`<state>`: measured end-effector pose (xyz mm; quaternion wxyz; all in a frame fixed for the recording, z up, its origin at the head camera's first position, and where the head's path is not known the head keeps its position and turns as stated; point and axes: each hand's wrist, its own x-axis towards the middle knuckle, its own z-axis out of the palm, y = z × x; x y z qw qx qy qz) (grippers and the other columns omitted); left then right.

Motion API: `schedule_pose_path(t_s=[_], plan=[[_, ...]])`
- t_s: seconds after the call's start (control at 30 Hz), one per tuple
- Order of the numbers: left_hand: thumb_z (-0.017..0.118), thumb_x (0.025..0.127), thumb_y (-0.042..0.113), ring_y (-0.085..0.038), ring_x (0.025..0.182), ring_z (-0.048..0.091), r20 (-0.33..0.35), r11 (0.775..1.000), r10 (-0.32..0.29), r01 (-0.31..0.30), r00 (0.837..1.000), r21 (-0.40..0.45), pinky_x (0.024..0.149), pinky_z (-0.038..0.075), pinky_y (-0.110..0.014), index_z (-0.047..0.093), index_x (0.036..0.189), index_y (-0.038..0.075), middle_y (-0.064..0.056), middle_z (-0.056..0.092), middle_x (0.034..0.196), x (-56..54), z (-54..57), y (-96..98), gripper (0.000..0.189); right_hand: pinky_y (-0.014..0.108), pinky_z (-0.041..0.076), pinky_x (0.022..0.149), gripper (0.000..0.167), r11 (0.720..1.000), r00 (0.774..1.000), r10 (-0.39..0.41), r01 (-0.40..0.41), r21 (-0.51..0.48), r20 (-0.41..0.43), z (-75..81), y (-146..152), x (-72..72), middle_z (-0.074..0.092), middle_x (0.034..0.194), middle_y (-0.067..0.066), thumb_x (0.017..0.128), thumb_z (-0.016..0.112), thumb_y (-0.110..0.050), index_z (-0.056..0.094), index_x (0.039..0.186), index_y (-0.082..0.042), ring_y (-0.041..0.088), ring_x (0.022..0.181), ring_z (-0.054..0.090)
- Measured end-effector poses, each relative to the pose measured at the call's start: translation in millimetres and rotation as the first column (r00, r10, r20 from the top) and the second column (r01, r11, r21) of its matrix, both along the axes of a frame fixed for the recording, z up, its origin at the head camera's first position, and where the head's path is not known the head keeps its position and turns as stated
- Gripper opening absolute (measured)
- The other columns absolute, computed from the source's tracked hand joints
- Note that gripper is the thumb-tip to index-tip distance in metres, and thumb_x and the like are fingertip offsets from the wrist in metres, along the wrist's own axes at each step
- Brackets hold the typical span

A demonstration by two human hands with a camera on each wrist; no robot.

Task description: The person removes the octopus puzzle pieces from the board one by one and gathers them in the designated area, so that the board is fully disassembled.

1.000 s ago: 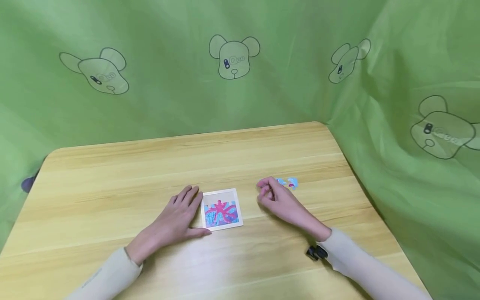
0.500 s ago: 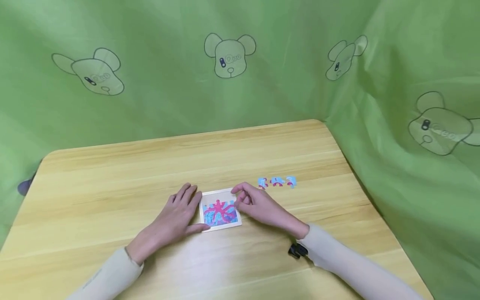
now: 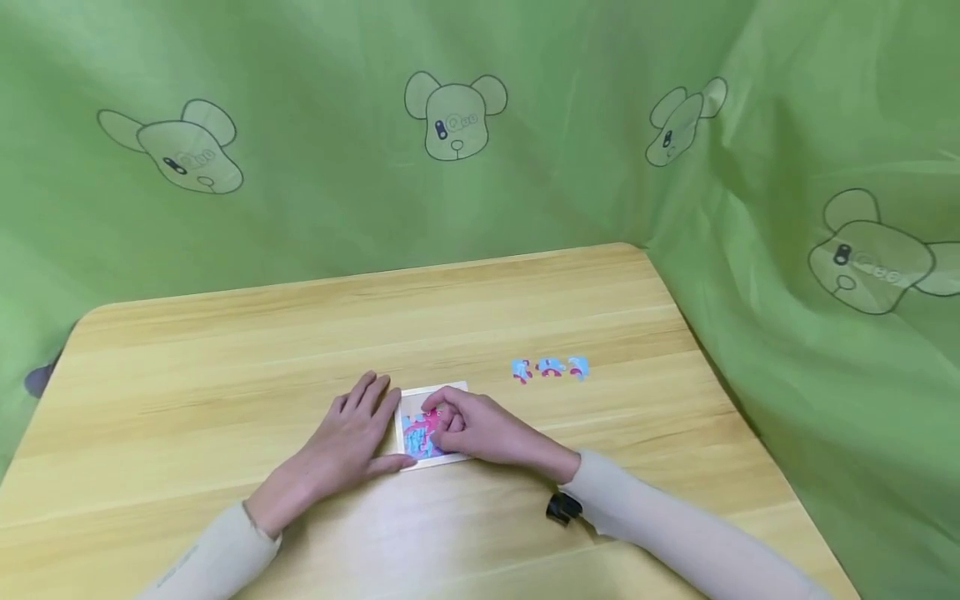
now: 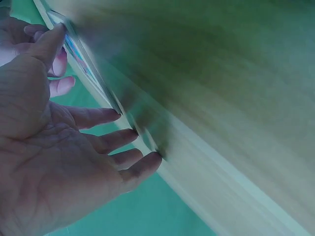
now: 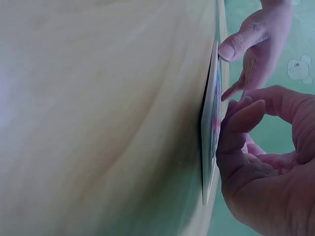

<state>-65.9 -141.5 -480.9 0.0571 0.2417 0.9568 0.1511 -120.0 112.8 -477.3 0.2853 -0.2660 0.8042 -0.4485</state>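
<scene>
A square wooden puzzle tray (image 3: 433, 462) lies on the table, filled in its lower part with a pink octopus picture (image 3: 417, 437); its upper strip is bare. My left hand (image 3: 340, 450) rests along its left side with fingers stretched, the thumb touching the lower left corner. Over the tray's right half hovers my right hand (image 3: 480, 429), fingers bent and fingertips close to the picture, hiding part of it. I cannot tell whether it pinches a piece. Right of the tray lie three blue and magenta puzzle pieces in a row: left (image 3: 521, 370), middle (image 3: 551, 367), right (image 3: 578, 367).
The wood-grain table (image 3: 247, 367) has rounded far corners. A green curtain (image 3: 315, 192) printed with bear heads hangs behind it and along its right side. A black clip (image 3: 562, 507) sits at the right sleeve.
My right hand has moved left from the loose pieces to over the tray, uncovering the leftmost piece. The left hand stays beside the tray.
</scene>
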Motion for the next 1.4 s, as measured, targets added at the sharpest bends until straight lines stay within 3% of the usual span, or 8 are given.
schedule_pose_path(t_s=[0.33, 0.63, 0.93, 1.4], plan=[[0.074, 0.1, 0.06, -0.055, 0.155, 0.031, -0.022, 1.0, -0.015, 0.015, 1.0, -0.007, 0.113, 0.04, -0.072, 0.045, 0.159, -0.007, -0.035, 0.037, 0.164, 1.4, -0.2, -3.8, 0.093, 0.027, 0.051, 0.071, 0.047, 0.997, 0.998, 0.051, -0.05, 0.054, -0.029, 0.6, -15.1, -2.1, 0.068, 0.091, -0.003, 0.098, 0.076, -0.009, 0.061, 0.141, -0.002, 0.01, 0.075, 0.061], [0.073, 0.101, 0.058, -0.057, 0.154, 0.03, 0.006, 1.0, 0.006, -0.006, 1.0, -0.004, 0.111, 0.041, -0.073, 0.041, 0.16, -0.01, -0.035, 0.035, 0.166, 3.1, -2.7, -0.3, 0.096, 0.024, 0.047, 0.066, 0.041, 0.991, 0.992, 0.08, -0.068, 0.119, -0.096, 1.9, -24.4, -0.8, 0.063, 0.083, -0.004, 0.094, 0.078, -0.009, 0.067, 0.134, -0.007, 0.006, 0.07, 0.055], [0.069, 0.105, 0.054, -0.059, 0.15, 0.035, -0.052, 1.0, 0.025, -0.025, 0.998, -0.012, 0.107, 0.044, -0.074, 0.044, 0.158, -0.009, -0.035, 0.038, 0.164, 2.6, -5.6, -0.7, 0.086, 0.027, 0.048, 0.069, 0.039, 0.99, 0.993, 0.033, -0.016, 0.143, -0.113, 2.9, -28.6, -2.1, 0.063, 0.085, -0.003, 0.097, 0.078, -0.01, 0.065, 0.133, -0.004, 0.009, 0.071, 0.056], [0.068, 0.106, 0.053, -0.057, 0.153, 0.033, -0.001, 0.998, 0.05, -0.05, 0.999, -0.044, 0.111, 0.041, -0.072, 0.043, 0.161, -0.008, -0.032, 0.037, 0.167, 2.6, -0.6, 2.1, 0.086, 0.028, 0.045, 0.065, 0.029, 0.988, 0.981, 0.02, 0.01, 0.155, -0.195, -0.7, -30.0, -0.8, 0.059, 0.083, -0.003, 0.097, 0.078, -0.009, 0.065, 0.123, -0.009, 0.01, 0.069, 0.053]])
